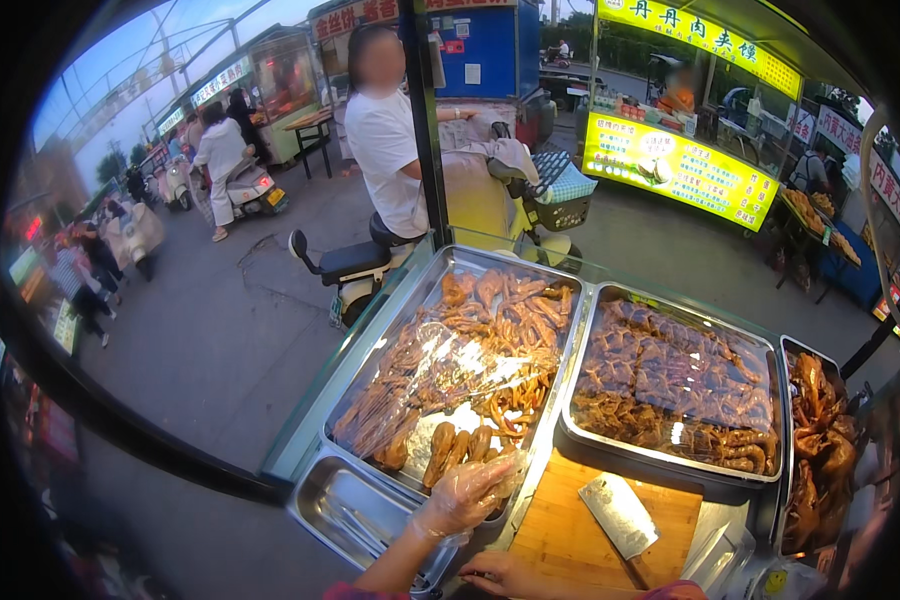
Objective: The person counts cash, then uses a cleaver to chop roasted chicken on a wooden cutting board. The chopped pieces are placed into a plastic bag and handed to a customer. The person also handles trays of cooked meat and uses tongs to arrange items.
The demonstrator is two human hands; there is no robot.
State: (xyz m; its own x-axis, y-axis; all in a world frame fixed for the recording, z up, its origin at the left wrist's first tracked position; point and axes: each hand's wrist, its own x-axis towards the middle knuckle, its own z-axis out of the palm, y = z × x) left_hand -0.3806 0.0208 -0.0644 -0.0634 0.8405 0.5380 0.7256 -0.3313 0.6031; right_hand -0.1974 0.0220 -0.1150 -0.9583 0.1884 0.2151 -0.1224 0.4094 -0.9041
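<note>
My left hand (469, 495), in a clear plastic glove, is over the near edge of a metal tray of cooked meat pieces (529, 315), beside several brown elongated pieces (457, 448). Whether it holds anything cannot be made out. Clear film covers part of that tray. My right hand (499, 574), bare, is low at the near edge of a wooden cutting board (570, 517); its grip is unclear. A cleaver (621, 514) lies on the board, its handle towards me.
A second meat tray (675, 375) stands behind the board, a third (814, 450) at the right. A small metal tray with tongs (345, 502) is at the left. Low glass edges the stall. Beyond it, a person in white (390, 157) sits on a scooter, near a black post (424, 120).
</note>
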